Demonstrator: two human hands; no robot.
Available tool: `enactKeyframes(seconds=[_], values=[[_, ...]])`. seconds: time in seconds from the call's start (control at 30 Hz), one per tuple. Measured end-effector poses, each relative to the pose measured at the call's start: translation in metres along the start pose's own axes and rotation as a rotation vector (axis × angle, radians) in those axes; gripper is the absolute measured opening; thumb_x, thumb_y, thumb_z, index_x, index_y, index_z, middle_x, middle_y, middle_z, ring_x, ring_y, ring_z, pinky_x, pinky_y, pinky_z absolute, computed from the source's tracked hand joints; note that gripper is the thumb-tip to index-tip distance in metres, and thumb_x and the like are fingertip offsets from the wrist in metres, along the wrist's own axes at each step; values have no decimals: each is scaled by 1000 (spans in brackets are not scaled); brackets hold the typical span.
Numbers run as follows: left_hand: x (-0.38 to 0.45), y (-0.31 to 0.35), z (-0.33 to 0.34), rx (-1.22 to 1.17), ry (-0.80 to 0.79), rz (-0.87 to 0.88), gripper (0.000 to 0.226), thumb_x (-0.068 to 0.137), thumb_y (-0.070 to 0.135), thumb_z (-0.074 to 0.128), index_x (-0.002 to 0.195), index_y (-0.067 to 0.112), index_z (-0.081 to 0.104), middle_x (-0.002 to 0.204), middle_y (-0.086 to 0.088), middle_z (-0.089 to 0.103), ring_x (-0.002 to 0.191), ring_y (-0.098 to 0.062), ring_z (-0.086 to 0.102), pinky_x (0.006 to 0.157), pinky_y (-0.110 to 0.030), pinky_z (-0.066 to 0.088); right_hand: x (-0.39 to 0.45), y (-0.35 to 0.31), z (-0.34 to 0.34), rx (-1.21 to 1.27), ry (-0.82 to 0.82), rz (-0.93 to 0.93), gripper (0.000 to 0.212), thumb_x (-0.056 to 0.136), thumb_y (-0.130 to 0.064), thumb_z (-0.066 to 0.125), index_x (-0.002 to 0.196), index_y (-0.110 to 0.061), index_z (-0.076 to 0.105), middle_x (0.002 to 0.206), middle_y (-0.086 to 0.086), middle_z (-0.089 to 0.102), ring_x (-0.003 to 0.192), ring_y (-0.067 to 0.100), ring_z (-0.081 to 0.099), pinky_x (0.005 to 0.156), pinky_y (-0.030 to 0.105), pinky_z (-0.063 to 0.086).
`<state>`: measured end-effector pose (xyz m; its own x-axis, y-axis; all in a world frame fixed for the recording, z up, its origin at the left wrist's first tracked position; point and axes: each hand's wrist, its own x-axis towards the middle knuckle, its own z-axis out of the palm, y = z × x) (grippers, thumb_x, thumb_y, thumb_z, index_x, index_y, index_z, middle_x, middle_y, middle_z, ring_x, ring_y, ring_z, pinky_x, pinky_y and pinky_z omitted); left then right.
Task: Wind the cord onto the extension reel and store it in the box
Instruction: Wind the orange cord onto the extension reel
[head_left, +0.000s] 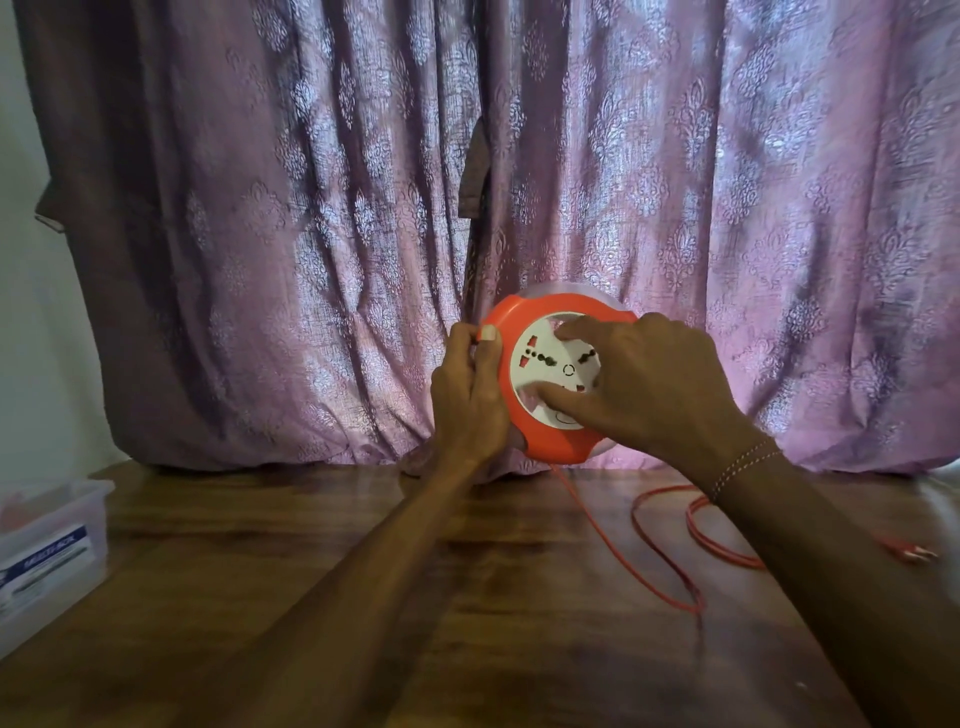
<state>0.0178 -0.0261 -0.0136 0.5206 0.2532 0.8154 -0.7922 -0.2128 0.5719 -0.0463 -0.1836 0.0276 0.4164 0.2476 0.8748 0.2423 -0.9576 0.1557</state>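
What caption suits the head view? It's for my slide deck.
Left hand steadies the orange reel while right hand turns its hub; cord trails across the table.

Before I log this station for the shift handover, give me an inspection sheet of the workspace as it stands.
Surface: dark wooden table, glossy, bare in the middle.
Job's things: orange extension reel held up off the table, white socket face toward the camera; clear plastic box at the left edge, contents unclear.
Clutter: nothing seen.
Grippers: left hand grips the reel's left rim; right hand has fingers on the white socket face.
Cables: orange cord hangs from the reel's underside and lies in loose loops on the table to the right; its plug rests near the right edge.
Surroundings: purple patterned curtain behind the table; pale wall at far left.
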Motion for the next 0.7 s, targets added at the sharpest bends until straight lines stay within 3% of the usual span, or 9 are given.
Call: enactKeyframes(seconds=[0.13, 0.23, 0.33, 0.4, 0.5, 0.6, 0.7], values=[[0, -1, 0, 2, 11, 10, 31, 100, 47, 40, 75, 30, 43, 63, 14, 57, 59, -10, 49, 62, -54, 49, 0, -1, -1, -25, 78, -41, 70, 65, -86, 48, 114, -38, 63, 83, 4, 73, 73, 31, 68, 57, 28, 37], [2, 0, -1, -24, 21, 16, 32, 97, 54, 38, 74, 32, 43, 61, 15, 57, 57, -5, 49, 58, -44, 45, -1, -4, -7, -7, 135, -52, 64, 63, -82, 58, 107, -36, 66, 74, 0, 70, 68, 26, 67, 55, 25, 33], [4, 2, -1, -31, 24, 25, 33, 96, 55, 38, 76, 29, 43, 60, 15, 57, 56, -6, 47, 58, -47, 45, 3, -8, -16, -31, 165, -28, 62, 59, -79, 67, 98, -32, 63, 72, -1, 64, 69, 24, 62, 51, 23, 27], [3, 2, -1, -35, 20, 22, 33, 96, 55, 39, 76, 29, 44, 60, 14, 57, 56, -8, 48, 58, -50, 46, 4, -7, -19, -19, 99, -110, 47, 69, -67, 68, 98, -31, 60, 83, -2, 63, 83, 23, 56, 50, 26, 30], [2, 3, -2, -11, 32, 6, 33, 98, 52, 39, 78, 26, 44, 60, 14, 57, 57, -10, 48, 60, -54, 47, 4, -1, -23, 91, -126, -286, 14, 82, -39, 65, 96, -37, 68, 112, -2, 55, 105, 21, 45, 58, 30, 42], [2, 3, -3, 11, 50, -4, 32, 99, 46, 40, 82, 20, 47, 64, 12, 58, 62, -14, 53, 65, -54, 50, 2, 4, -20, 74, -228, -302, 39, 78, -17, 66, 104, -45, 68, 133, -3, 46, 115, 22, 40, 66, 28, 38], [2, 5, -4, 1, 39, -4, 35, 100, 43, 40, 88, 11, 50, 73, 3, 61, 71, -26, 61, 69, -56, 52, 3, -1, -18, 13, -274, -301, 55, 75, -10, 66, 112, -51, 64, 144, -4, 40, 121, 23, 39, 73, 32, 40]])
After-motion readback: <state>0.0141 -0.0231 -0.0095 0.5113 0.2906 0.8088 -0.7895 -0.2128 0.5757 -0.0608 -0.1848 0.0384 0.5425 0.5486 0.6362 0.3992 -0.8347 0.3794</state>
